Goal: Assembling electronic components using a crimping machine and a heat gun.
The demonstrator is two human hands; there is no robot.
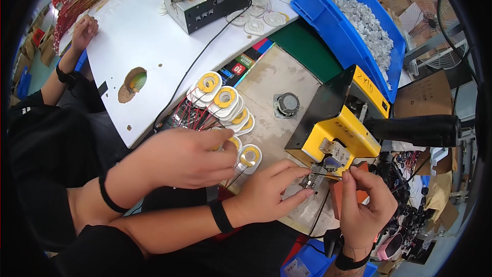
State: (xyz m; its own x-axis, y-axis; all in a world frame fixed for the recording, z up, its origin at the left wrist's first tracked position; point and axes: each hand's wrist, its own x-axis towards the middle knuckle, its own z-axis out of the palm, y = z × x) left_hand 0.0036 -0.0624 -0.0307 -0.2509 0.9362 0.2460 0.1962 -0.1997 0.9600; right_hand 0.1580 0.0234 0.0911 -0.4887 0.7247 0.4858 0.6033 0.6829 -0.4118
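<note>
My left hand (269,192) reaches to the small metal fixture (311,182) at the front of a yellow and black bench machine (333,136). Its thumb and forefinger are apart on either side of the fixture, with no held thing visible between them. My right hand (366,208), just right of the fixture, pinches a thin dark wire (329,176) that runs leftward toward my left fingertips. White rounded parts with yellow rings (224,97) and red and black leads lie in a row left of the machine. A round black speaker-like part (286,105) sits on the worn board behind.
A co-worker's hand (192,156) reaches over the white parts, close to my left forearm; their other hand (84,32) is at far left. A black lever handle (415,131) juts right from the machine. A blue bin (333,36) of whitish pieces stands behind.
</note>
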